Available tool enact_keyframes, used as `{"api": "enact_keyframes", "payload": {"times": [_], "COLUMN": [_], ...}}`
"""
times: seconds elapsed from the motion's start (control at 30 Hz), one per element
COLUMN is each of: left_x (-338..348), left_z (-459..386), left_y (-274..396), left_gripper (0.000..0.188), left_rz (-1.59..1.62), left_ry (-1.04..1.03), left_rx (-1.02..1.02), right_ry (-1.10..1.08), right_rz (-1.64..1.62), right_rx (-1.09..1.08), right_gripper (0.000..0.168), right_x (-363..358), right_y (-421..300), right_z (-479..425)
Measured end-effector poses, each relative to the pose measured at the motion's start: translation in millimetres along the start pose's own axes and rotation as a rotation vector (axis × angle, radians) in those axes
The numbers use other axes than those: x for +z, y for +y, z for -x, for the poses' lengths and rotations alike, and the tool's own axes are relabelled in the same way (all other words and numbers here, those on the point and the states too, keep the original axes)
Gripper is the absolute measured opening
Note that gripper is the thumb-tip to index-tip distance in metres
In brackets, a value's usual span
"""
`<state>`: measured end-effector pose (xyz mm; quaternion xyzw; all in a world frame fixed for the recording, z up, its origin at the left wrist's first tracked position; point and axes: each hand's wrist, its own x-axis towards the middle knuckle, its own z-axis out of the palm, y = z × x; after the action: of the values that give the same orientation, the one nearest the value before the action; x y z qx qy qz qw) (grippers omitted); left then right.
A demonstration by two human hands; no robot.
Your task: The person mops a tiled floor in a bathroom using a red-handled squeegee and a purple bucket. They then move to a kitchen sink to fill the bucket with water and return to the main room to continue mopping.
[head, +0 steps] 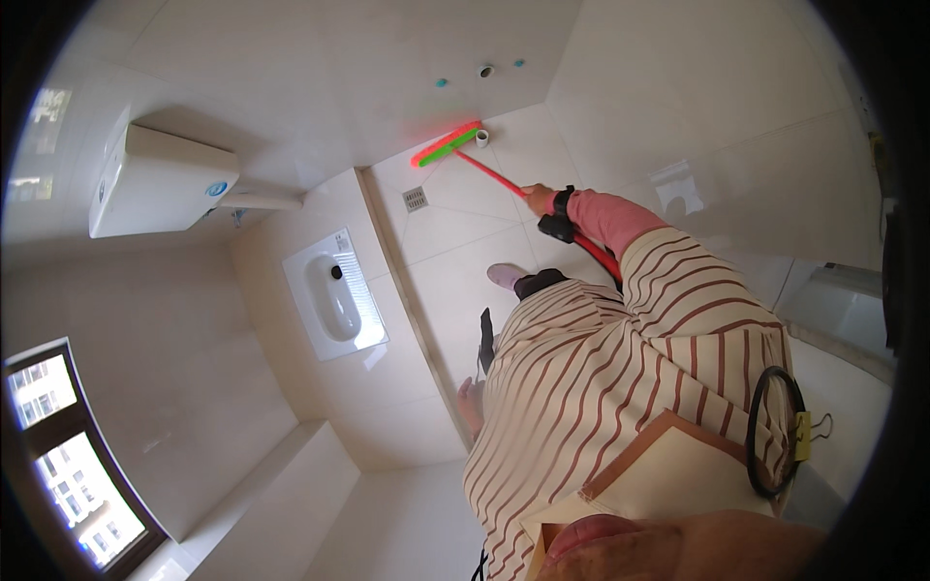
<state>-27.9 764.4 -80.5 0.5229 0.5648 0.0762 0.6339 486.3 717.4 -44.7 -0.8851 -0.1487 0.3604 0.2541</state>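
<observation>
My right hand grips the red handle of a push broom, with a black strap around the wrist. The broom's green head with red bristles rests on the tiled floor along the foot of the wall, right beside a short white pipe stub. The handle's rear part runs back under my right forearm. Low beside my striped shirt, my left hand hangs with its fingers loosely apart and nothing visible in them. Just above it is a dark item, partly covered by the shirt.
A metal floor drain lies near the broom. On a raised tiled step sits a white squat toilet. A white cistern hangs on the wall with a pipe below. A pipe opening sits between blue plugs. One shoe stands on the floor.
</observation>
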Motion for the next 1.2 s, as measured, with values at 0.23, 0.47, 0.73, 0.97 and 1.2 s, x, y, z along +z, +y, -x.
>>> {"api": "enact_keyframes", "payload": {"times": [0.23,0.47,0.73,0.97,1.2], "left_x": [-6.3,-11.3,-17.1,-7.1,-9.4], "left_z": [-16.4,-28.3,-44.3,-51.9,-42.9], "left_y": [1.3,5.3,-8.2,11.4,24.4], "left_gripper": [0.034,0.034,0.035,0.032,0.030], "left_rz": [0.286,0.323,0.216,0.452,0.423], "left_ry": [-0.105,-0.125,-0.161,-0.192,-0.166], "left_rx": [-0.082,-0.090,0.031,-0.177,-0.138], "right_ry": [-0.286,-0.193,-0.219,-0.139,0.239], "right_rz": [-0.291,-0.192,-0.066,-0.062,0.101], "right_rx": [0.131,0.085,0.035,0.154,0.132], "right_gripper": [0.039,0.035,0.033,0.039,0.029], "right_x": [3.0,-14.2,-17.6,-75.5,-97.3], "right_y": [-6.4,-3.8,5.4,38.7,93.4], "right_z": [13.4,42.3,87.7,141.7,83.6]}}
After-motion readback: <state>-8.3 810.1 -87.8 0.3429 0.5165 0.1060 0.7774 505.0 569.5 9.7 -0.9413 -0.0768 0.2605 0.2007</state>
